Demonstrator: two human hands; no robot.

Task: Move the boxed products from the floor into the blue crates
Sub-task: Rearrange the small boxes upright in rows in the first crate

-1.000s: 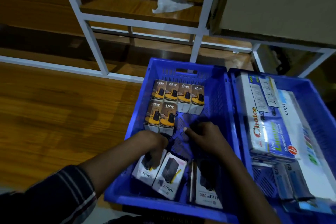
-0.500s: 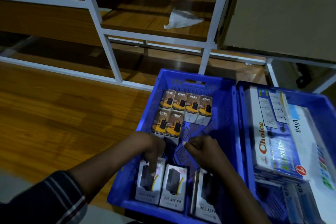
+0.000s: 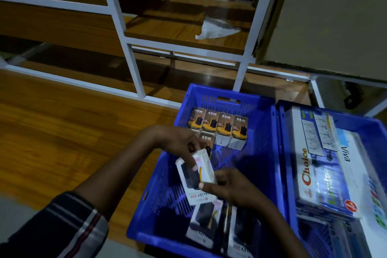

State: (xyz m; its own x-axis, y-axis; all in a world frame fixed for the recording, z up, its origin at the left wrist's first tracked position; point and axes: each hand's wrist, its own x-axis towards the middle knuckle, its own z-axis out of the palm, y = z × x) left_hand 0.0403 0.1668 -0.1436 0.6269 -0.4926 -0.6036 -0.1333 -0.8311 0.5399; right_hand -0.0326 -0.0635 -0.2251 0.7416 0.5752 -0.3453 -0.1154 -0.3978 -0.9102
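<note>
1. The left hand (image 3: 180, 144) grips the top end of a white power-bank box (image 3: 195, 176), thumb laid across its front, while the right hand (image 3: 228, 188) pinches its lower right edge with thumb and curled fingers. Held by both ends this way, the box can be turned and squared up before it is set down.
2. The box hangs tilted above the left blue crate (image 3: 270, 153), clear of the crate floor, its printed end toward the person. I judge it is being lined up for a slot, not carried away.
3. Directly below the hands, at the crate's near end, two more white power-bank boxes (image 3: 206, 222) lie flat, side by side, one partly under the right forearm. The held box probably belongs beside them, like with like.
4. Beyond the hands, five brown 65W charger boxes (image 3: 225, 128) stand upright at the far wall: four in a tight row, and one in front, partly hidden by the left hand. Packing them upright leaves the perforated middle bare.
5. To the right of the right hand, the second blue crate (image 3: 356, 125) touches the first and holds long extension-socket boxes (image 3: 314, 165) laid lengthwise, since only that way would they fit.
6. Left of the left arm is wooden floor (image 3: 62, 132); past both crates stands a white shelf frame (image 3: 134, 65) with a crumpled plastic wrapper (image 3: 213, 29) on a shelf.
</note>
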